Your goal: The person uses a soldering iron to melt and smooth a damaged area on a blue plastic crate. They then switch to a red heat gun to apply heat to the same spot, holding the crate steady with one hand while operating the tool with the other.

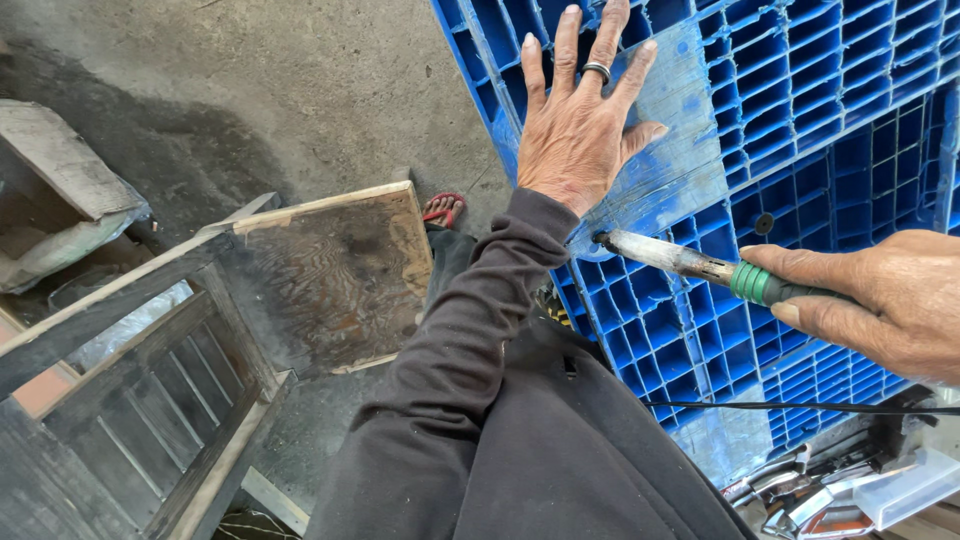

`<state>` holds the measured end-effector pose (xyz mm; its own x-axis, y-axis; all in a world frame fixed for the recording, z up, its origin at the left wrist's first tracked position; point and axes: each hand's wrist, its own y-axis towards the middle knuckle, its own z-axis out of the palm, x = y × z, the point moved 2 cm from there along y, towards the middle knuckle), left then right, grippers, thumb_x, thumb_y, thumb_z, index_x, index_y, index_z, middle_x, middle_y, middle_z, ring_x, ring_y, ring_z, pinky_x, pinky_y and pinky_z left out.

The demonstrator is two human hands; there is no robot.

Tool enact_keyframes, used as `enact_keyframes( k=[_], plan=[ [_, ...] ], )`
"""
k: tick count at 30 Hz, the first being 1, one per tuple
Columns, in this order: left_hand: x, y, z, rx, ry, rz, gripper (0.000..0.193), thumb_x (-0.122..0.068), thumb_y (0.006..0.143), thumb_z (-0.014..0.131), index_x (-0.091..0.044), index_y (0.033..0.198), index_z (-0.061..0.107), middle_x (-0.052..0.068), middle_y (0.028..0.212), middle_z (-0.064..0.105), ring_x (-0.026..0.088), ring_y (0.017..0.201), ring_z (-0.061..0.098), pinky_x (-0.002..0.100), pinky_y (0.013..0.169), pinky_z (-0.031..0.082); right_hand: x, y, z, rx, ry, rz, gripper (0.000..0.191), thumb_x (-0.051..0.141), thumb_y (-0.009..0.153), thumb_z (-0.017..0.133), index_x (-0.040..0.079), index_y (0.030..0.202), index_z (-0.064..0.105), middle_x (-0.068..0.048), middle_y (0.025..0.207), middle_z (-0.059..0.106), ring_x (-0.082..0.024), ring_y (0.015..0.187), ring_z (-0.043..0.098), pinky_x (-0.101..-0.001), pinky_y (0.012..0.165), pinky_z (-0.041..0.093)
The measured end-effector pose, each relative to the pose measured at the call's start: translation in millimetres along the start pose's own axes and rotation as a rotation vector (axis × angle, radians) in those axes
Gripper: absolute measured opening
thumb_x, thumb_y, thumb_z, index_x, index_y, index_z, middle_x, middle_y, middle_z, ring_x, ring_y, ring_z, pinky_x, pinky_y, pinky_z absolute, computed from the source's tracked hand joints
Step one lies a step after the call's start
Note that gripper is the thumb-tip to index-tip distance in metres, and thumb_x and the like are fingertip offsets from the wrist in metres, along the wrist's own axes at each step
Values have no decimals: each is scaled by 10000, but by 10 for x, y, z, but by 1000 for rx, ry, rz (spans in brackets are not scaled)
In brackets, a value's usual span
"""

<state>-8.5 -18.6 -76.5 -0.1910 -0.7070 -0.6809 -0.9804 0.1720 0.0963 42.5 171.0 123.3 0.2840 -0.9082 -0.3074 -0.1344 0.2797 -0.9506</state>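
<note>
Pressing its left hand (pixel 578 125) open-fingered on a flat blue plastic patch (pixel 675 150), the right hand (pixel 880 300) grips a green-collared soldering iron (pixel 690 262) against the blue plastic grid pallet (pixel 800 100).

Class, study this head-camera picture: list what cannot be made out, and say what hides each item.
- Soldering iron handle: wrapped by the right hand, head view.
- Its tip: blurred against the flat blue patch.
- Patch area under the left hand: covered by the palm.
- Blue pallet: cut off by the top and right edges.
- Black cable: its end runs off the right edge.
</note>
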Motion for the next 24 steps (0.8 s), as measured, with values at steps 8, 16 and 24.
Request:
enact_keyframes(
  k=[8,16,24],
  plan=[
    [24,0,29,-8,1,10,675,-583,907,685,-258,1484,558,46,1674,211,382,1570,119,664,1311,24,-10,35,-63,8,-37,-11,620,460,978,503,363,1582,398,-19,771,749,-99,464,720,-255,463,583],
    [98,16,10,-33,-22,6,642,-550,923,680,-265,1486,559,26,1683,211,363,1585,130,640,1336,36,196,-38,-256,17,-100,-27,622,436,1013,509,322,1614,399,6,722,747,-52,427,712,-205,416,596],
    [138,-40,-159,-25,-16,0,627,-522,951,690,-242,1495,554,21,1689,218,353,1592,162,635,1345,78,671,-383,-530,-95,-109,20,608,437,994,557,296,1577,462,-13,698,758,-90,491,692,-237,464,581]
  ],
)
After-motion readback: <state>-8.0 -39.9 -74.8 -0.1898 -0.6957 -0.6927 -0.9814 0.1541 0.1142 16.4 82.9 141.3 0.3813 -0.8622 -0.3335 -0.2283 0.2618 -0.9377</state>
